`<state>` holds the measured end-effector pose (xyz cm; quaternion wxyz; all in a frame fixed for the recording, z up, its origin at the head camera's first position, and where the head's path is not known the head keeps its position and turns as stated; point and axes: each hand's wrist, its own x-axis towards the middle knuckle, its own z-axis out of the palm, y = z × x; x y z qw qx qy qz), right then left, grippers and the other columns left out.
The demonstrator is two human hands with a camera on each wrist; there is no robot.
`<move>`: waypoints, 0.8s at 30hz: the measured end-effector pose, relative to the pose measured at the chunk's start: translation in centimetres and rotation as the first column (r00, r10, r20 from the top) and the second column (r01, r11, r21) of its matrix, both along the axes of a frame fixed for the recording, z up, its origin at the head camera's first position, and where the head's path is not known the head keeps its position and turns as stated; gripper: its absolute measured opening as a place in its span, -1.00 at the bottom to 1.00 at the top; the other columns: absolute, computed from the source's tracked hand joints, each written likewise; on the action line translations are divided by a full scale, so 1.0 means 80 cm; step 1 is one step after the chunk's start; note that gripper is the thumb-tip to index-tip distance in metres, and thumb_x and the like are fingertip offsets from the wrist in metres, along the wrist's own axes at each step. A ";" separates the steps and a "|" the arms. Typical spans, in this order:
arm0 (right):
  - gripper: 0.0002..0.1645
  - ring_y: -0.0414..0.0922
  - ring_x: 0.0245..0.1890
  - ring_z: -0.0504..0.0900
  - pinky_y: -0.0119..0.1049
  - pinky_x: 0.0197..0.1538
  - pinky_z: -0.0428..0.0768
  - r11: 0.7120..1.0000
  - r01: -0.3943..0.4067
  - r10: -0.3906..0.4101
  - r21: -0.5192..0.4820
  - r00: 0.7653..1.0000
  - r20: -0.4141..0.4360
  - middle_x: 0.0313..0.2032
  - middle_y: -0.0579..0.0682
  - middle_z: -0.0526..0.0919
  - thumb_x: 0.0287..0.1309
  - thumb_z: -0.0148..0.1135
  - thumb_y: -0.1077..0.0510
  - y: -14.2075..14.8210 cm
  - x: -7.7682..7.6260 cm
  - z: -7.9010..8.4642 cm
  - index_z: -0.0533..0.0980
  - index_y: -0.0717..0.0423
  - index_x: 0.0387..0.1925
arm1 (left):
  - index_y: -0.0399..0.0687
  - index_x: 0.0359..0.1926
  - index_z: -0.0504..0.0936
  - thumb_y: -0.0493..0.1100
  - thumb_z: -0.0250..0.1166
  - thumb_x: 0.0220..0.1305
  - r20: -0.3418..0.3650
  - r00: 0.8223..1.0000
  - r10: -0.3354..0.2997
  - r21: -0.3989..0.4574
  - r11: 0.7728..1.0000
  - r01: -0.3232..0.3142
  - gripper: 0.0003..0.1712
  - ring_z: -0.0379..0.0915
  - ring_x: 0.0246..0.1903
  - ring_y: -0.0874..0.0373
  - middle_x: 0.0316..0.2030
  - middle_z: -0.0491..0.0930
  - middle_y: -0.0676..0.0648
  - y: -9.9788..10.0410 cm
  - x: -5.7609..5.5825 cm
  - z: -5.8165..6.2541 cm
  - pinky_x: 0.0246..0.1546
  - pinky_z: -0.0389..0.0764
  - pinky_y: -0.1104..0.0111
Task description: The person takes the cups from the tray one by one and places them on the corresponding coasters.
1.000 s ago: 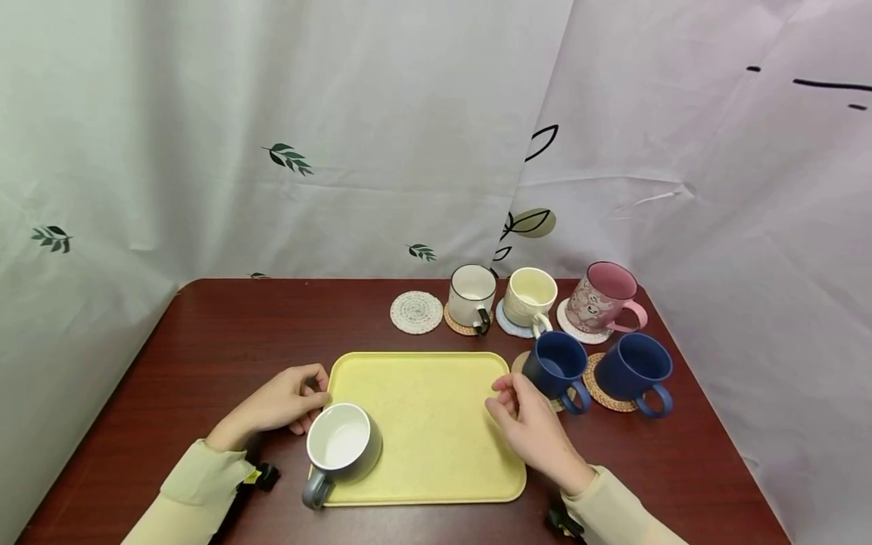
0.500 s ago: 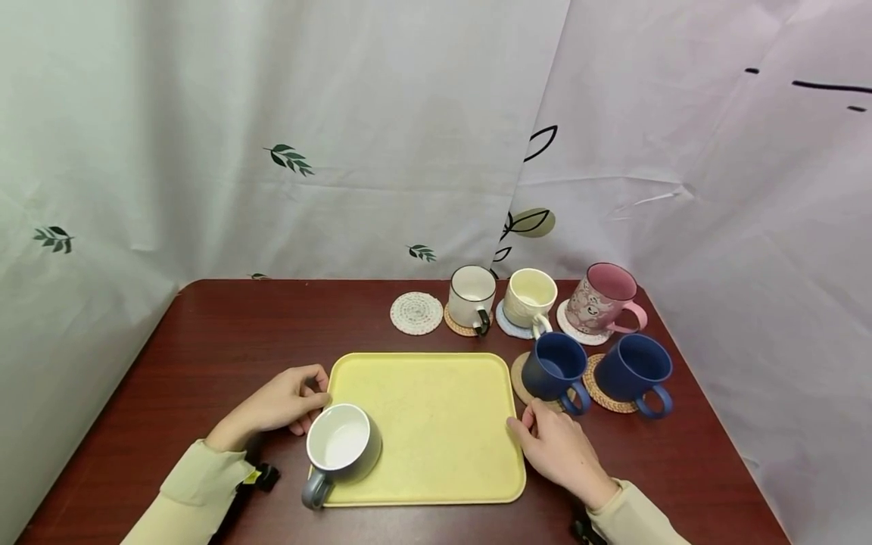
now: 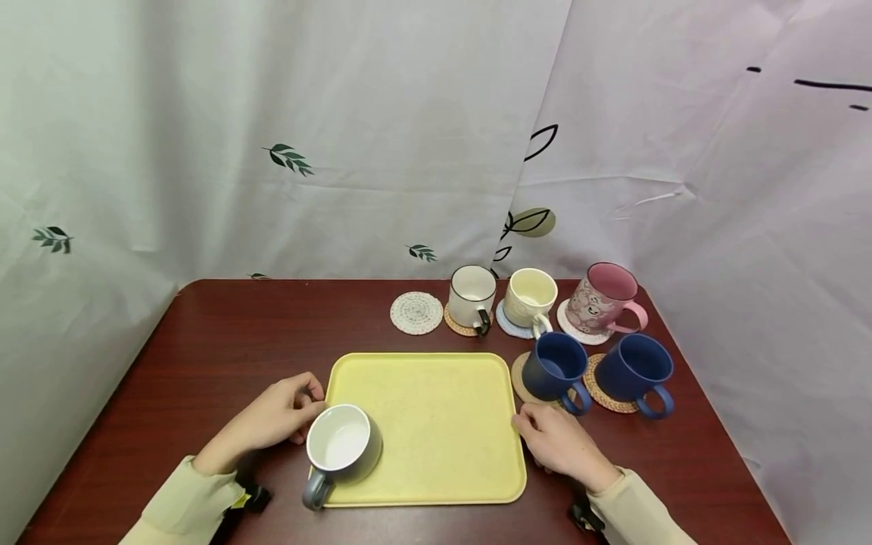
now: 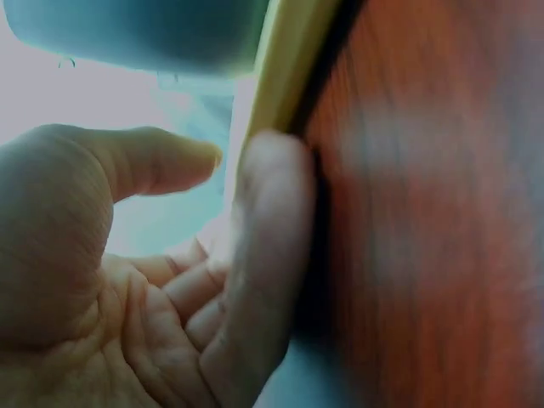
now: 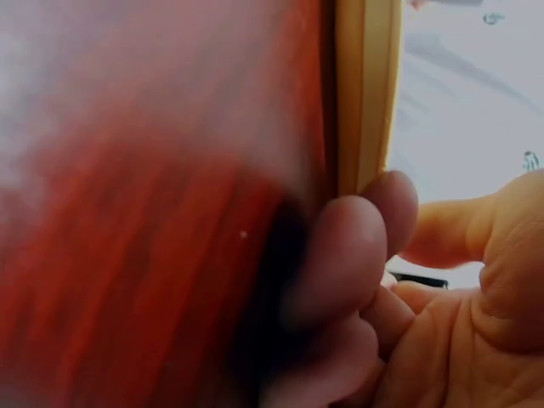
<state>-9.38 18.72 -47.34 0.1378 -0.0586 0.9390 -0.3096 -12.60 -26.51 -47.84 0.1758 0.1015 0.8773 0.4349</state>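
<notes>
A yellow tray (image 3: 443,424) lies on the dark red-brown table, with a grey mug (image 3: 344,445), white inside, standing on its near left corner. My left hand (image 3: 275,415) is at the tray's left edge beside that mug. In the left wrist view, one fingertip (image 4: 276,149) is right at the tray's side wall, and the thumb (image 4: 170,161) stands apart from it. My right hand (image 3: 562,443) pinches the right edge, thumb on the rim side and fingers (image 5: 348,242) curled against the outer wall.
Behind stand a white mug (image 3: 470,299), a cream mug (image 3: 527,295) and a pink patterned mug (image 3: 599,303) on coasters. Two blue mugs (image 3: 553,371) on woven coasters are close to the tray's right side. A bare white coaster (image 3: 416,313) lies at the back.
My right hand has moved from over the tray, outward and toward me, onto its right edge. The left hand has shifted slightly left, its thumb drawing back from the rim. Tray and mugs have stayed put.
</notes>
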 end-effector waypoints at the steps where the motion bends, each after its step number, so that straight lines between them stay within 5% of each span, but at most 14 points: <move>1: -0.58 -0.20 -0.86 0.44 -0.34 -0.60 0.45 1.000 -0.016 0.016 -0.007 1.000 -0.002 -0.78 -0.16 0.44 0.50 0.12 0.02 0.001 0.000 0.000 0.41 -0.08 -0.57 | -0.19 -0.15 0.47 -0.11 0.32 0.43 -0.011 1.000 0.015 -0.001 1.000 -0.015 -0.75 0.56 -0.67 0.16 -0.57 0.59 -0.01 0.000 0.005 0.002 -0.64 0.65 0.31; 5: -0.60 -0.24 -0.86 0.45 -0.34 -0.63 0.46 0.997 -0.068 0.068 -0.033 0.998 -0.003 -0.80 -0.18 0.43 0.50 0.12 0.06 0.004 -0.001 0.000 0.42 -0.07 -0.55 | -0.11 -0.15 0.56 -0.13 0.32 0.43 -0.104 0.991 0.085 -0.019 0.996 -0.087 -0.84 0.57 -0.57 0.26 -0.47 0.60 0.04 0.000 0.027 0.012 -0.53 0.65 0.38; 10: -0.61 -0.23 -0.87 0.46 -0.34 -0.63 0.47 0.994 -0.096 0.096 -0.047 0.995 0.000 -0.80 -0.19 0.44 0.52 0.11 0.05 0.009 -0.001 0.001 0.42 -0.06 -0.54 | 0.16 -0.26 0.62 -0.15 0.33 0.42 -0.262 0.959 0.105 -0.051 0.991 -0.122 -0.91 0.46 -0.53 0.37 -0.47 0.56 0.17 0.004 0.059 0.024 -0.47 0.50 0.46; 19: -0.63 -0.22 -0.86 0.48 -0.35 -0.61 0.48 0.990 -0.129 0.129 -0.059 0.992 0.007 -0.80 -0.21 0.45 0.54 0.10 0.00 0.012 -0.001 0.001 0.45 -0.06 -0.48 | 0.29 -0.21 0.58 -0.09 0.26 0.50 -0.277 0.950 0.146 -0.026 0.987 -0.159 -0.90 0.46 -0.51 0.34 -0.50 0.56 0.18 0.003 0.110 0.027 -0.47 0.44 0.46; 24: -0.63 -0.22 -0.86 0.48 -0.35 -0.61 0.48 0.989 -0.132 0.133 -0.070 0.991 0.012 -0.80 -0.21 0.45 0.54 0.10 -0.02 0.013 0.001 -0.001 0.45 -0.06 -0.48 | 0.18 -0.13 0.59 -0.16 0.21 0.53 -0.256 0.962 0.096 0.022 0.995 -0.094 -0.91 0.48 -0.49 0.33 -0.44 0.59 0.19 0.000 0.127 0.019 -0.49 0.45 0.46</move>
